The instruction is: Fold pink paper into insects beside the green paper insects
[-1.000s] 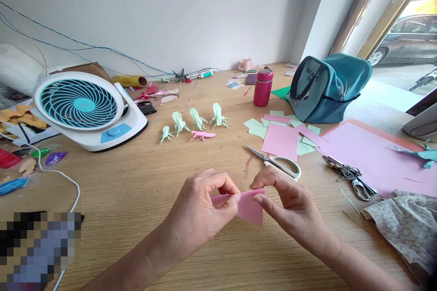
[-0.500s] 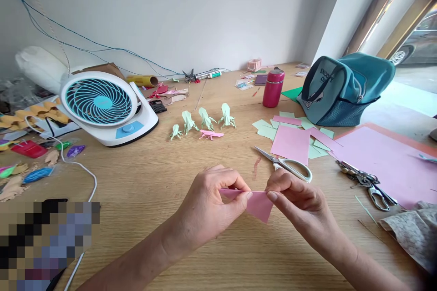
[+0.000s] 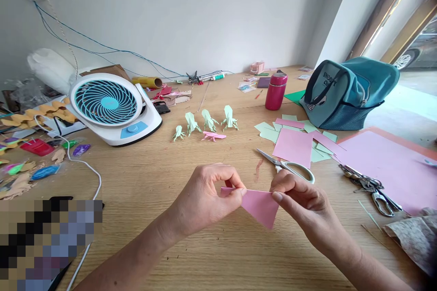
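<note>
A small folded pink paper [image 3: 261, 206] is held a little above the wooden table [image 3: 143, 191] between both hands. My left hand [image 3: 208, 195] pinches its left end with thumb and fingers closed. My right hand [image 3: 300, 202] pinches its upper right edge, fingers curled. The paper's lower corner points down toward the table. White-handled scissors [image 3: 290, 169] lie just beyond my right hand.
Several green origami figures [image 3: 206, 122] and a pink one [image 3: 212, 136] stand mid-table. A white and teal fan [image 3: 112, 107] with its cord sits at left. Pink and green sheets [image 3: 297, 143], a red bottle [image 3: 276, 90], a teal bag [image 3: 348, 93] and keys [image 3: 368, 186] lie at right.
The view has shifted slightly, so everything sits more to the right. The pink paper has opened into a wider triangle between my hands, which stay pinched on it.
</note>
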`<state>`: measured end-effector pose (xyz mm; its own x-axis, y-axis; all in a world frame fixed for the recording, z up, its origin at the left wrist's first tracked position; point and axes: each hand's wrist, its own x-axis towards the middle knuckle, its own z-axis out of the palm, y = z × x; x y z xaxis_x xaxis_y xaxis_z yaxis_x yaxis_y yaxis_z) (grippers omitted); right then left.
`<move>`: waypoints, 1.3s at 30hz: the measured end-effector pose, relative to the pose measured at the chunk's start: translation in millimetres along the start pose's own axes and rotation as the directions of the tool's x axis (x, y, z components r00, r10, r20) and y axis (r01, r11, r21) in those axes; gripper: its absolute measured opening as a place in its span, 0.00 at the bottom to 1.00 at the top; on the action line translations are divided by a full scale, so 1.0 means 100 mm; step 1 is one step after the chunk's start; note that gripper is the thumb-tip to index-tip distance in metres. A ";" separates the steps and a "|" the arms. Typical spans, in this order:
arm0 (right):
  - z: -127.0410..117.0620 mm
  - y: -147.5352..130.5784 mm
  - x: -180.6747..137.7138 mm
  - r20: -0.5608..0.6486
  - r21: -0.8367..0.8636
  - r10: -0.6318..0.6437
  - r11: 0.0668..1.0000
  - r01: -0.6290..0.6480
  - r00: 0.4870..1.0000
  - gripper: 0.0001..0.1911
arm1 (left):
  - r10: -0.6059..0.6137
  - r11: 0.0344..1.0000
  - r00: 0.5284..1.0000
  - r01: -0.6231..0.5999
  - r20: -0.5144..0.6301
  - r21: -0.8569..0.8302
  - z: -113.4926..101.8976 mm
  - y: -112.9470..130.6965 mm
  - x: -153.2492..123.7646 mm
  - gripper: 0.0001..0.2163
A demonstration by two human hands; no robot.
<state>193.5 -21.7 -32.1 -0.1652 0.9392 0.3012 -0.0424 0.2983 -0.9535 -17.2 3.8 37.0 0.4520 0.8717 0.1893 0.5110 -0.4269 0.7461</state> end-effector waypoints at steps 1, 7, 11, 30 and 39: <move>0.00 0.00 0.01 -0.008 0.011 0.006 1.000 -0.006 1.000 0.10 | -0.014 1.000 1.000 0.014 0.005 -0.008 -0.01 -0.01 0.01 0.08; -0.01 0.03 0.02 -0.058 0.062 0.037 0.998 -0.033 0.998 0.11 | -0.112 0.994 0.994 0.113 0.013 -0.014 -0.09 -0.04 0.04 0.07; -0.03 0.06 0.02 -0.067 0.083 0.047 0.996 -0.041 0.997 0.12 | -0.111 0.994 0.994 0.111 -0.009 0.004 -0.13 -0.06 0.05 0.07; 0.05 0.09 -0.01 -0.027 0.069 0.043 0.997 -0.041 0.999 0.10 | -0.002 0.997 1.000 0.001 -0.017 -0.072 0.07 -0.06 0.04 0.04; 0.07 0.08 -0.08 0.007 -0.066 0.027 0.997 -0.027 1.000 0.08 | 0.025 0.999 1.000 -0.026 -0.014 -0.036 0.13 -0.03 0.03 0.08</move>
<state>188.1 -27.8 -42.5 -0.1728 0.9457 0.2752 0.0273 0.2839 -0.9585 -8.3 4.8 27.3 0.4546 0.8639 0.2167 0.4728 -0.4403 0.7633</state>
